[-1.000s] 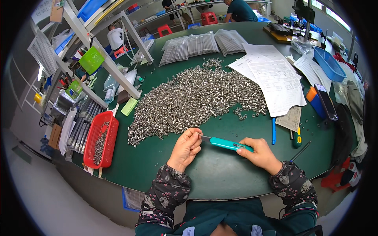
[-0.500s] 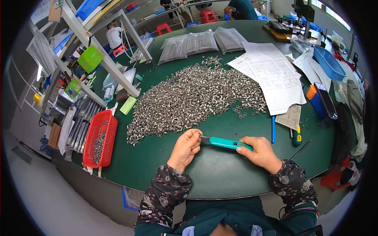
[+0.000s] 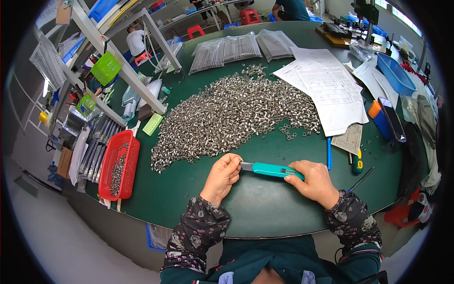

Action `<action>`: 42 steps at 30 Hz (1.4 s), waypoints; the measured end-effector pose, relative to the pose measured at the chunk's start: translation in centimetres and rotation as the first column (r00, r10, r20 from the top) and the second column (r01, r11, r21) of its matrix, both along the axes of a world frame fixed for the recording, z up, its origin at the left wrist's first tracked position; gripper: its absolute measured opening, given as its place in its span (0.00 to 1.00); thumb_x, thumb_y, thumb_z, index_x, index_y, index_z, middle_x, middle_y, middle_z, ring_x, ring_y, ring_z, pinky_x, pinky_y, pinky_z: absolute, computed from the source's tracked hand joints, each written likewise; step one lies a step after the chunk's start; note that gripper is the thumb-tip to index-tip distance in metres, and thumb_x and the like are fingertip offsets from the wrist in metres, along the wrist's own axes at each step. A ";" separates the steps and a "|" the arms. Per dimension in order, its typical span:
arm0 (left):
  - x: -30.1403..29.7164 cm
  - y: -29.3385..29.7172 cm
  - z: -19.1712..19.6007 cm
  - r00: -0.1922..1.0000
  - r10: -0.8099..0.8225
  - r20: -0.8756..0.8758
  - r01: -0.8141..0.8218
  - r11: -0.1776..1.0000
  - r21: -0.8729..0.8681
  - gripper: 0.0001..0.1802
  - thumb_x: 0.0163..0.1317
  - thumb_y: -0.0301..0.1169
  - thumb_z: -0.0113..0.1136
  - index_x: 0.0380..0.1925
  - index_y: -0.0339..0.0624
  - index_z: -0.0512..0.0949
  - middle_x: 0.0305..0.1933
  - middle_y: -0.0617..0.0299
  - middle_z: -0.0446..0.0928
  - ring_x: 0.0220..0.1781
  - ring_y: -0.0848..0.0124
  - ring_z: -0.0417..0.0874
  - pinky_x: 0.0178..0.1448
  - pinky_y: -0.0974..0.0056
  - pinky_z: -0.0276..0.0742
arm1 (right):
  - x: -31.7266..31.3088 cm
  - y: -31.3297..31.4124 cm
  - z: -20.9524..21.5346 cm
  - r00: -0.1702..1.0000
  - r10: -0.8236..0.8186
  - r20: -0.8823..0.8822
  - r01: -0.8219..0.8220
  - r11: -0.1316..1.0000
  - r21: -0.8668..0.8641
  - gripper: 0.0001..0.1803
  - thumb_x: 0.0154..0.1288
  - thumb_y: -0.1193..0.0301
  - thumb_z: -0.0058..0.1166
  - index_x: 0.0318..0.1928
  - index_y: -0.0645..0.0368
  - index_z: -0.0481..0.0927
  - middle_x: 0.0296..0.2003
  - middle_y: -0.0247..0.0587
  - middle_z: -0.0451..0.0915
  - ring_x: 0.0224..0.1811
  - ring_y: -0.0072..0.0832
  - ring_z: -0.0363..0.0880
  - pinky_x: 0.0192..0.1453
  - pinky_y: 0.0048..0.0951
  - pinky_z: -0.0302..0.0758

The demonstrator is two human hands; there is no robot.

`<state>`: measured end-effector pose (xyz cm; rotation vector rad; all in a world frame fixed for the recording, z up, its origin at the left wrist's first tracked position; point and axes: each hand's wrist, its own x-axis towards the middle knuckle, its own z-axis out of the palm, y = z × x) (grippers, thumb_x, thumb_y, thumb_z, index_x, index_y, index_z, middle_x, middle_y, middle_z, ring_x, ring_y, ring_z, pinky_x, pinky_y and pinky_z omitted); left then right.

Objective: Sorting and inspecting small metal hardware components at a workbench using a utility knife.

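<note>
My right hand (image 3: pixel 313 182) is closed around the rear of a green utility knife (image 3: pixel 272 170), its blade out and pointing left. At the blade's tip, my left hand (image 3: pixel 222 176) pinches something small, mostly hidden by the fingers; it looks like one of the small metal rings. Beyond both hands, a wide heap of small silvery metal rings (image 3: pixel 236 113) spreads over the green table (image 3: pixel 265 215). To the left, a red plastic basket (image 3: pixel 102 177) holds more of these small metal pieces.
Paper sheets (image 3: pixel 333 99) lie right of the heap, with a blue pen (image 3: pixel 329 154), a yellow-green handled tool (image 3: pixel 357 163) and a phone (image 3: pixel 391 119) nearby. Bags of metal rods (image 3: pixel 241 49) lie at the back. A shelf frame (image 3: pixel 127 71) stands left. Other people sit in the background.
The knife has turned slightly in my right hand, so more of its flat side shows. Both hands stay nearly in place, with the blade still at the left fingertips.
</note>
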<state>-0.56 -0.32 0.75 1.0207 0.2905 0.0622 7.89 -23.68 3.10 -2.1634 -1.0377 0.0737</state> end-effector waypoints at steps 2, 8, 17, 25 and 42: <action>0.0 -0.1 0.2 1.000 -0.001 -0.006 0.001 1.000 0.024 0.06 0.62 0.31 0.48 0.31 0.39 0.70 0.21 0.71 0.64 0.15 0.87 0.53 0.16 0.80 0.47 | 0.0 -0.1 0.0 0.999 0.002 0.034 -0.003 1.000 0.004 0.16 0.50 0.61 0.55 0.33 0.62 0.77 0.27 0.46 0.76 0.28 0.43 0.75 0.31 0.37 0.70; -0.2 0.1 -0.1 1.000 -0.023 0.019 0.022 1.000 0.022 0.06 0.62 0.31 0.48 0.29 0.41 0.69 0.21 0.71 0.63 0.15 0.87 0.53 0.16 0.80 0.45 | -0.1 -0.1 -0.2 0.996 0.011 0.090 -0.013 1.000 0.020 0.16 0.50 0.61 0.55 0.33 0.61 0.77 0.25 0.45 0.75 0.26 0.41 0.74 0.29 0.36 0.69; -0.1 0.4 0.0 0.998 -0.054 0.010 0.053 0.996 0.065 0.06 0.62 0.31 0.48 0.26 0.43 0.69 0.19 0.73 0.62 0.14 0.88 0.51 0.15 0.80 0.44 | 0.0 -0.1 -0.2 0.988 0.029 0.149 -0.037 0.998 0.051 0.14 0.50 0.62 0.56 0.32 0.61 0.77 0.22 0.43 0.73 0.24 0.40 0.73 0.27 0.35 0.68; -0.2 0.7 0.6 0.992 -0.095 -0.085 0.103 0.990 0.097 0.08 0.61 0.31 0.49 0.23 0.44 0.68 0.19 0.73 0.62 0.13 0.88 0.52 0.15 0.81 0.45 | 0.1 -0.1 -0.1 0.970 0.034 0.239 -0.053 0.996 0.073 0.14 0.49 0.62 0.56 0.31 0.59 0.76 0.21 0.41 0.71 0.23 0.38 0.72 0.25 0.35 0.66; -0.3 1.3 1.0 0.949 -0.263 -0.174 0.270 0.963 0.015 0.10 0.59 0.32 0.52 0.19 0.46 0.66 0.19 0.73 0.63 0.13 0.88 0.53 0.15 0.81 0.44 | 0.2 -0.2 2.5 0.805 0.057 0.590 -0.052 0.998 -0.025 0.14 0.42 0.65 0.59 0.30 0.55 0.73 0.20 0.33 0.62 0.23 0.28 0.65 0.24 0.29 0.60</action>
